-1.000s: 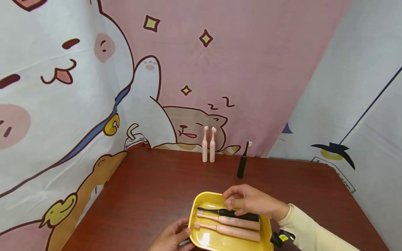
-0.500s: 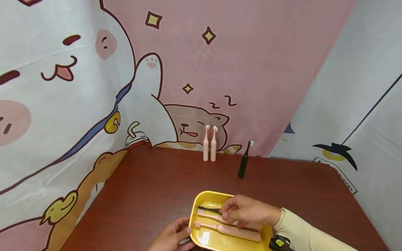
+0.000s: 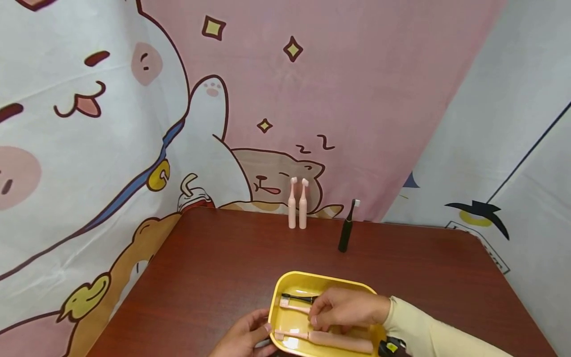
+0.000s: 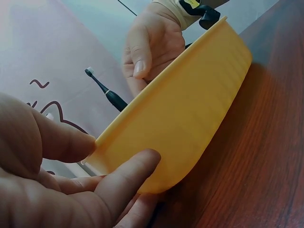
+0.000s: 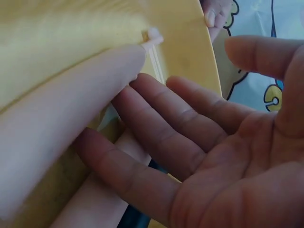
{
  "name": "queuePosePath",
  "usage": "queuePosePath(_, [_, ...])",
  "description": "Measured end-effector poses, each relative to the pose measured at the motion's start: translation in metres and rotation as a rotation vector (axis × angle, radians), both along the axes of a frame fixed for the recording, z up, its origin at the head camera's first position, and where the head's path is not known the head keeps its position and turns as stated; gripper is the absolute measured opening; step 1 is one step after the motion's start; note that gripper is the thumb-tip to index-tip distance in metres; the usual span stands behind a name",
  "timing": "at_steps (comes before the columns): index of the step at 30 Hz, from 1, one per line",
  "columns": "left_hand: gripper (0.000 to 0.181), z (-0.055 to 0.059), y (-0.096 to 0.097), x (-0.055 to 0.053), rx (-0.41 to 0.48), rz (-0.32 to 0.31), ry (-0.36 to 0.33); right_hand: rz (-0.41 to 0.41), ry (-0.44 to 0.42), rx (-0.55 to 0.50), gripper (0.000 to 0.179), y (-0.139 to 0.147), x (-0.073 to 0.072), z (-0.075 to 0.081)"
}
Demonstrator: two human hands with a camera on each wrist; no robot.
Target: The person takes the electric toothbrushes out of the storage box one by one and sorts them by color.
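Observation:
My left hand (image 3: 244, 334) grips the left corner of a yellow tray (image 4: 190, 104), thumb on its outer wall. Inside the tray lie a black electric toothbrush (image 3: 300, 298) and two pink ones. My right hand (image 3: 350, 307) reaches down into the tray, over the middle pink toothbrush (image 3: 295, 307), and hides most of it and the black handle. In the right wrist view its fingers are nearly straight and the thumb stands apart. The fingertips (image 5: 92, 140) touch the side of the near pink electric toothbrush (image 5: 61, 109), whose bristles (image 3: 279, 336) point towards me.
Two pink electric toothbrushes (image 3: 292, 213) (image 3: 303, 213) stand upright at the back of the brown table (image 3: 214, 267). A black electric toothbrush (image 3: 345, 235) stands to their right, nearer to me. Behind the table hangs a cartoon-printed cloth (image 3: 357, 99).
My right hand has come down into the tray and moved towards me. The near pink toothbrush has rolled towards me, away from the middle one. My left hand stays at the tray's corner.

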State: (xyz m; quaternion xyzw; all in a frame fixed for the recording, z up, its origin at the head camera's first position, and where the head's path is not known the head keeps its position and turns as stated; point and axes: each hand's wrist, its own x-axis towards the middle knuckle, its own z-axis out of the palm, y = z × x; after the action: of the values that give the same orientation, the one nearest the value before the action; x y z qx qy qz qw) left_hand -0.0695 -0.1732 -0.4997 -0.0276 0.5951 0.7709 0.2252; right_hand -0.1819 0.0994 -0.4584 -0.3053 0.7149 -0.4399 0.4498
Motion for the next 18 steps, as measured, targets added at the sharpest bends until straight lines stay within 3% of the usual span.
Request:
queuePosePath(10, [0.055,0.000,-0.002,0.000,0.013,-0.008,0.018,0.141,0.171,0.090,0.020,-0.009,0.008,0.003])
queuePosePath(18, [0.056,-0.002,-0.002,0.002,0.042,-0.008,0.031,0.300,0.534,0.161,0.024,-0.016,0.012,0.006])
